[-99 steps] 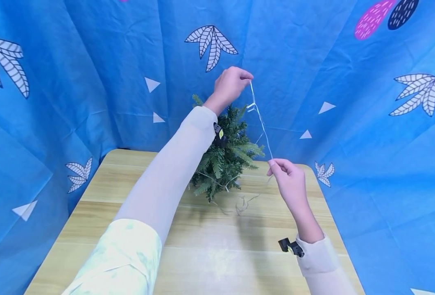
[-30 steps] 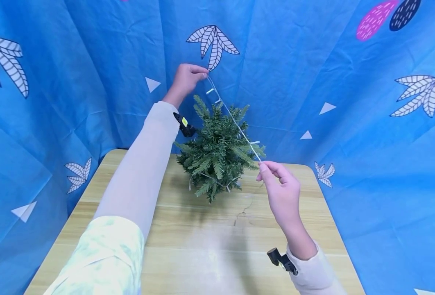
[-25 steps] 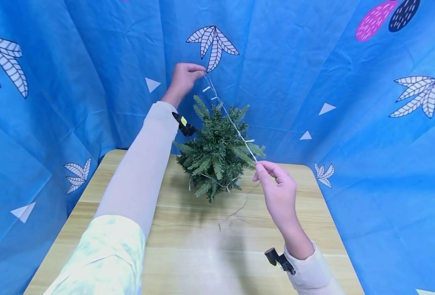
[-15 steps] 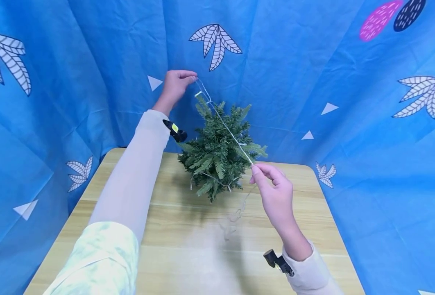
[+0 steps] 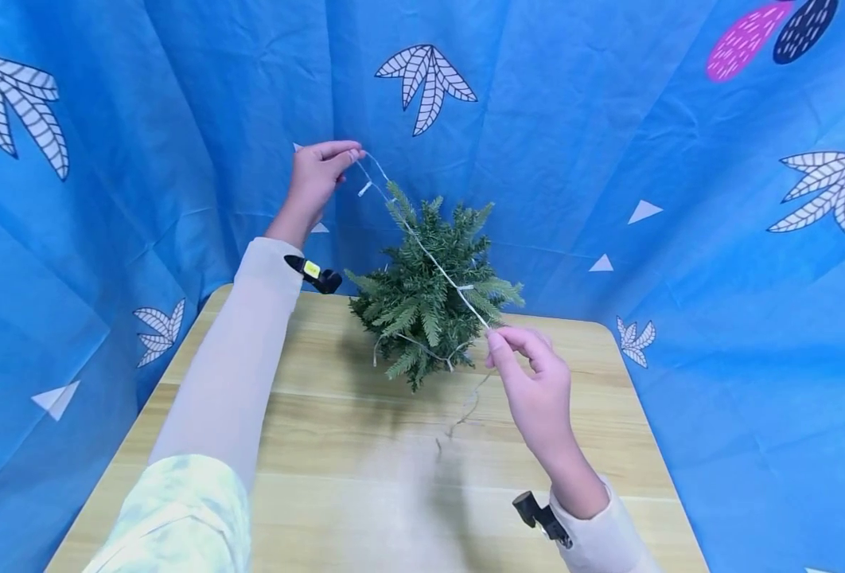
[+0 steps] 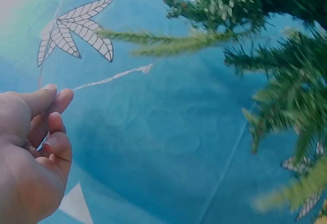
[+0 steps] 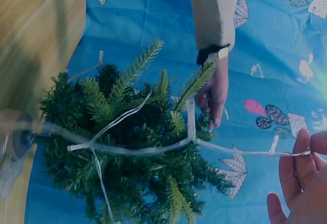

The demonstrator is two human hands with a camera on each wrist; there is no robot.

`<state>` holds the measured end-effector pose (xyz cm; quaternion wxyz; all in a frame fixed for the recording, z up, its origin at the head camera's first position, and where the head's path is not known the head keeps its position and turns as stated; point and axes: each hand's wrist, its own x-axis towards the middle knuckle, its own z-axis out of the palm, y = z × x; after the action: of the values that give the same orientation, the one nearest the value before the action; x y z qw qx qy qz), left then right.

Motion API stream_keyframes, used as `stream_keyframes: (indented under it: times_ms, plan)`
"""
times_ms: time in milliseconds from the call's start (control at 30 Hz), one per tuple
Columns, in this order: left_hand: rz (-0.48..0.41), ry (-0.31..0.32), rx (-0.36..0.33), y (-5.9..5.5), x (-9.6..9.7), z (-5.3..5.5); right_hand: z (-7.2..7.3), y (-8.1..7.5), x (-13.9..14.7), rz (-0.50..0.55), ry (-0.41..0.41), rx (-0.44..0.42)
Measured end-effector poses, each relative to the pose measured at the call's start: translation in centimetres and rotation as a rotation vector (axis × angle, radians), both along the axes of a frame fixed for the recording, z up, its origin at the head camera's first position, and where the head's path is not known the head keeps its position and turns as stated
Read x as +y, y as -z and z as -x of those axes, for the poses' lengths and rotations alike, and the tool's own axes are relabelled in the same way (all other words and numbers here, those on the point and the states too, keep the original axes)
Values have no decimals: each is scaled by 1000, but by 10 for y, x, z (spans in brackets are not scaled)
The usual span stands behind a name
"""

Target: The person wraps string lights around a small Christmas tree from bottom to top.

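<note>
A small green artificial Christmas tree point(image 5: 430, 294) stands toward the back of the table. My left hand point(image 5: 317, 181), up and to the left of the treetop, pinches a thin string of fairy lights point(image 5: 433, 259) between thumb and forefinger. From there the wire slants down across the front of the tree to my right hand point(image 5: 530, 374), which pinches it at the tree's lower right. A loose tail of the wire hangs below the right hand. Another stretch of the lights lies on the lower branches. In the left wrist view, the wire passes through the left hand's point(image 6: 38, 142) fingertips.
The light wooden table point(image 5: 322, 477) has blue patterned cloth point(image 5: 573, 119) hanging behind it and at both sides. Black wrist cameras sit at both cuffs. In the right wrist view, a round wooden base point(image 7: 20, 132) shows under the tree.
My left hand has moved left and slightly down from above the tree, drawing the wire across its front. My right hand has shifted a little left and down, still pinching the wire.
</note>
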<state>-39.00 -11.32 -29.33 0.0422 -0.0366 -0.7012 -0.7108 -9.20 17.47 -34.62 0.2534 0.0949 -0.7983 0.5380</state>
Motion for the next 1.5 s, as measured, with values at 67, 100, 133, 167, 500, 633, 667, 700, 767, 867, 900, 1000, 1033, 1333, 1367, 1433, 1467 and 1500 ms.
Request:
stream_keyframes:
  times_ms: [67, 100, 133, 167, 500, 633, 667, 700, 767, 867, 900, 1000, 1033, 1333, 1367, 1433, 1467, 1500]
  plan:
    - [8, -8, -7, 4, -6, -4, -1, 0, 1, -6, -6, 2]
    - [6, -12, -14, 6, -8, -5, -1, 1, 1, -10, -7, 1]
    - [13, -17, -17, 8, -10, -6, -2, 1, 1, -13, -8, -1]
    - [18, -21, -21, 11, -11, -7, -1, 2, 1, -13, -11, -3]
    - [67, -102, 8, 43, -25, -11, 1, 11, -13, -20, -52, -78]
    - [108, -98, -4, 60, -32, -13, -1, 15, -15, -39, -65, -128]
    - [113, -92, -14, 64, -33, -14, -2, 15, -16, -44, -65, -142]
    - [123, -84, -25, 68, -35, -15, -2, 16, -16, -45, -66, -154]
    - [139, -62, -50, 75, -38, -18, -4, 18, -16, -45, -67, -170]
    - [189, -33, -83, 84, -44, -26, -8, 20, -15, -46, -56, -185]
    - [211, -24, -89, 86, -45, -29, -10, 20, -14, -44, -51, -189]
    - [279, -4, -78, 93, -50, -37, -14, 23, -9, -42, -25, -208]
    - [292, 4, -72, 94, -50, -39, -16, 24, -7, -37, -13, -215]
    - [412, 72, -10, 97, -51, -66, -33, 25, 10, -27, 74, -259]
    - [431, 79, -1, 96, -51, -68, -35, 25, 12, -27, 85, -267]
    - [467, 91, 12, 94, -52, -73, -38, 24, 15, -27, 104, -277]
    - [484, 98, 20, 94, -51, -75, -40, 24, 17, -27, 114, -280]
    - [496, 105, 23, 93, -51, -77, -42, 24, 19, -26, 122, -280]
